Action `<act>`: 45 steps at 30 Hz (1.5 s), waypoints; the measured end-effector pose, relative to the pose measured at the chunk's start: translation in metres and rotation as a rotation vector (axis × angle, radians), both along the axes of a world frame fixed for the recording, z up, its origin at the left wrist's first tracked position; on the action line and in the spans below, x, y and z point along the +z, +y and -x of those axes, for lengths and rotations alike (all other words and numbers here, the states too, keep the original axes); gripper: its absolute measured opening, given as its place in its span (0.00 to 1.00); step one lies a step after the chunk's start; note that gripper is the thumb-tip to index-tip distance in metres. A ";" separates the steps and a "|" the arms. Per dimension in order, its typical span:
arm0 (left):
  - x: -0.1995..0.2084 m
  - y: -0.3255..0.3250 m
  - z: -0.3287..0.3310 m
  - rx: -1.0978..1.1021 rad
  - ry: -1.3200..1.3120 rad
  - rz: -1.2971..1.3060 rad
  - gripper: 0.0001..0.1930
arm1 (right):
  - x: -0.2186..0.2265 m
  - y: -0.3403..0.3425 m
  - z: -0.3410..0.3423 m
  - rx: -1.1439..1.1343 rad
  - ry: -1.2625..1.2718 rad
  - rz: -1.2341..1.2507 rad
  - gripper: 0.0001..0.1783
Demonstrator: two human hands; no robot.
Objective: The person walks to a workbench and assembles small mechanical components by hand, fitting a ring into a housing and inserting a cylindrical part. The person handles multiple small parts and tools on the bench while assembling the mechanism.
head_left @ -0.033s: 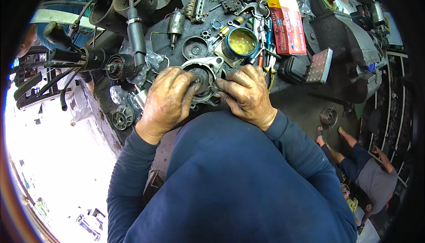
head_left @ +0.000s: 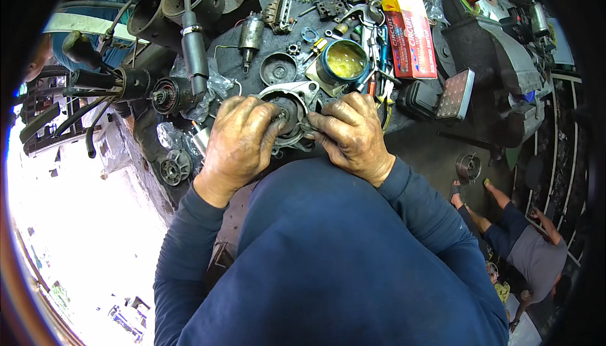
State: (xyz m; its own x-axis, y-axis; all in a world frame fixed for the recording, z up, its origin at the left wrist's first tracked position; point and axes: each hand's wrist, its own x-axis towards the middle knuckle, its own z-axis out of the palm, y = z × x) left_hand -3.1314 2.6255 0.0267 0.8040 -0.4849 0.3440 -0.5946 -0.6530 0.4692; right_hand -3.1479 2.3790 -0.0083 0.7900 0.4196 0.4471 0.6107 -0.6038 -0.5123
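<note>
Spreading across the upper middle of the view, a dark workbench [head_left: 271, 43] carries many metal parts [head_left: 281, 13] and hand tools [head_left: 383, 46]. Two wide, open-ended metal cylinders [head_left: 211, 15] show at the upper left, and two red-and-white boxes [head_left: 410, 37] sit side by side toward the right. At the bench's near edge, the left hand [head_left: 241, 141] and the right hand [head_left: 353, 133] flank a round metal housing [head_left: 307, 90], which lies between them, close to the person's body [head_left: 341, 239], its hollow facing up. The left fingers are bent and drawn close together over the housing's left rim; whether they grip it, I cannot tell. The right thumb and forefinger nearly meet at its right edge, the other fingers curled; I cannot tell what, if anything, they hold. Just beyond the right hand is a round tin [head_left: 323, 65] of yellow grease-like stuff [head_left: 345, 62]. Smaller still are a rod-ended metal cylinder [head_left: 250, 34] beyond the left hand, a shallow cap [head_left: 278, 68] just beyond the housing, and a small toothed piece [head_left: 293, 49] past that.
</note>
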 end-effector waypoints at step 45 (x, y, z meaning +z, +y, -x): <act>0.004 0.001 -0.016 0.030 0.084 -0.274 0.15 | 0.002 0.000 -0.005 0.033 0.007 -0.015 0.20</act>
